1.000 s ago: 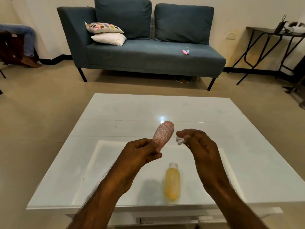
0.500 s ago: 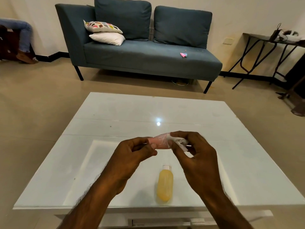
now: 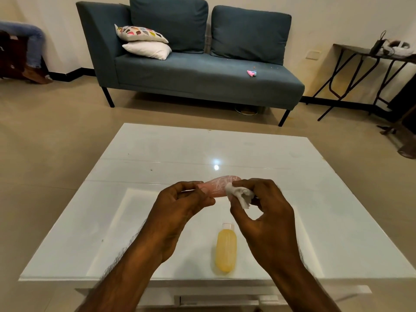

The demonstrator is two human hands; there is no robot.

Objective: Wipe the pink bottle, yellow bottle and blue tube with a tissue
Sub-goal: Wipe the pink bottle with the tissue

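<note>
Above the white table [image 3: 139,221], my left hand [image 3: 180,207] pinches one end of the pink bottle [image 3: 219,185], held sideways, while my right hand [image 3: 264,218] presses a crumpled tissue [image 3: 239,194] against it. It looks light, smooth and probably slippery, so end grips suit it. The yellow bottle [image 3: 225,249] lies below; no writing is readable

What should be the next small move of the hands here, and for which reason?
Probably slide the tissue in the right hand along the pink bottle: the left hand holds it level above the table, tissue touching only one end.
</note>
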